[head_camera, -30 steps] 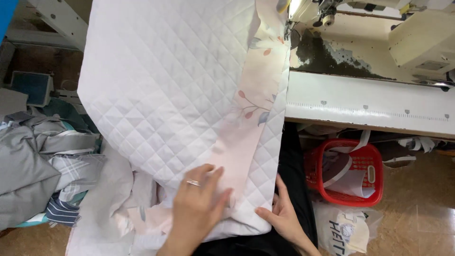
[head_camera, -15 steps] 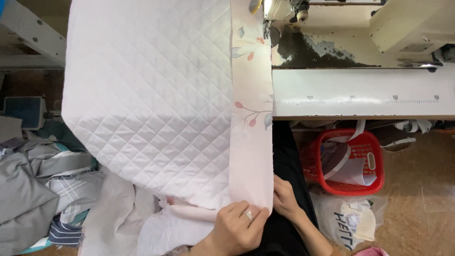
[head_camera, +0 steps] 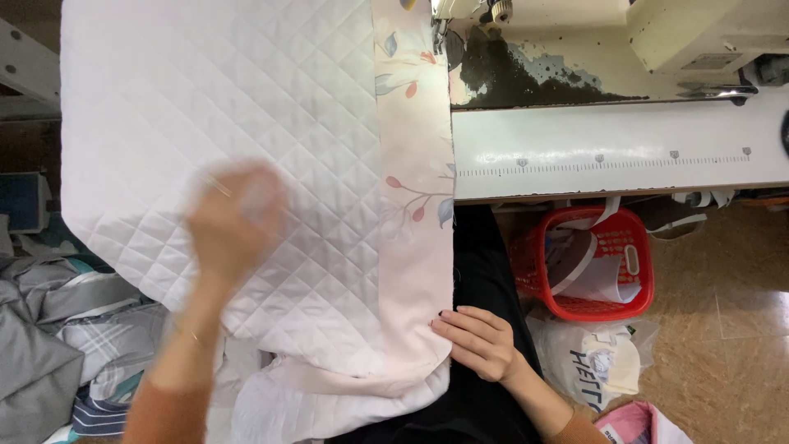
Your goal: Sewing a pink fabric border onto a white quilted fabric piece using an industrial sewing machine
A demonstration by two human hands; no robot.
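A white quilted fabric panel (head_camera: 222,123) is lying spread over the sewing table (head_camera: 608,160) and hanging down toward the person's lap, with a pale pink floral border strip (head_camera: 415,205) running along its right edge. The right hand (head_camera: 481,341) is resting at the lower right corner of the border, fingertips (head_camera: 444,316) touching the pink edge, fingers lying close together and slightly curled, not clamped on the cloth. The left hand (head_camera: 234,218) is hovering over the quilted part, left of centre, badly motion-blurred; a ring is showing but cannot tell whether the fingers are spread or closed, or whether it is touching the fabric. A thin bracelet is sitting on the left wrist. The sewing machine (head_camera: 657,33) is standing at the top right, cream-coloured with worn dark patches on its bed, its needle area just beside the top of the border strip. A red plastic basket (head_camera: 637,271) holding white scraps is sitting on the tiled floor under the table edge, a white plastic bag (head_camera: 596,362) lying just below it. Grey and plaid cloth (head_camera: 57,345) is piling up at lower left
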